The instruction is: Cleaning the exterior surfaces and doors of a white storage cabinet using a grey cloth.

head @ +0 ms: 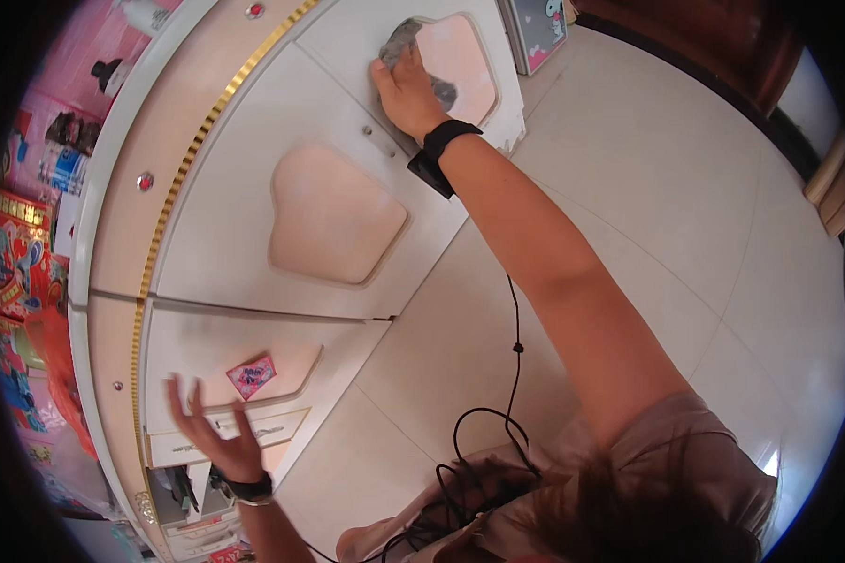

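My right hand [410,95], with a black band at its wrist, presses a crumpled grey cloth [399,43] against the pink panel of a white cabinet door [458,60]. Part of the cloth shows on the other side of the hand. At the lower left, my left hand [218,440] is raised with its fingers spread and holds nothing. It also wears a black wristband. Just above its fingers, a small pink card or sticker [251,376] lies on another cabinet door's pink panel. Between the hands is a closed white door with a pink panel [334,214].
Bottles [65,169], packets [20,246] and a red plastic bag [56,366] crowd the cabinet top. An open compartment [190,489] is near my left forearm. A black cable [518,380] hangs above the tiled floor [634,183]. Dark wooden furniture [725,42] stands at upper right.
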Demonstrator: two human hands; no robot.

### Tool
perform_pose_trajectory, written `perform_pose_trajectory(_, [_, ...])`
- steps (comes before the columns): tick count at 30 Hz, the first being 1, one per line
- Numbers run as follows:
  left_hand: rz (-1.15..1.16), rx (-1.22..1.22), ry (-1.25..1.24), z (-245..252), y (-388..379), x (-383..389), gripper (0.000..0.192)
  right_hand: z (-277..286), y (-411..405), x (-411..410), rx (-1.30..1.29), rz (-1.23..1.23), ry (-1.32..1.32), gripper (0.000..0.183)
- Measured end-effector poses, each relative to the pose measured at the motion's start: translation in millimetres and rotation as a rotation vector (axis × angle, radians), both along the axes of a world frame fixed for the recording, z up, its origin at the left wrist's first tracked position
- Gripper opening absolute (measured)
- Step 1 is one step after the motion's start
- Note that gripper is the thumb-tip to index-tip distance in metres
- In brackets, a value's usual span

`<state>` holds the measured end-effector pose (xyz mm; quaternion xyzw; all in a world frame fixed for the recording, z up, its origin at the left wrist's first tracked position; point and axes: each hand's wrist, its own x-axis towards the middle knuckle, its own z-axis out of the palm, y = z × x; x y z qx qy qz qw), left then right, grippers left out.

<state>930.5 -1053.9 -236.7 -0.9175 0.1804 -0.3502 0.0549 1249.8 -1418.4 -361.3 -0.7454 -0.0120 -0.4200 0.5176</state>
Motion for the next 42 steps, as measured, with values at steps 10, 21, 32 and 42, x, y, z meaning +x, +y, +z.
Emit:
perform_pose_trajectory(10, [-0.105,0.349,-0.41,165.5,-33.9,122.7,0.048,-17.2,-13.2,14.9,-0.028,-0.077,0.068,0.07])
perform_pose_trajectory(21, [0.029,0.538,-0.417,163.6,-11.2,157.3,0.05,-119.2,-50.5,66.0,0.312,-0.276,0.344,0.065])
perform_pose_trajectory(32, [0.006,0.577,-0.436,164.0,-16.0,157.9,0.052,-135.1,3.7,14.8,0.152,-0.065,0.028,0.055])
perform_pose_trajectory(42, [-0.011,0.553,-0.367,159.4,-22.4,162.6,0.053,-178.7,-62.3,53.9,0.044,-0.364,0.167,0.056])
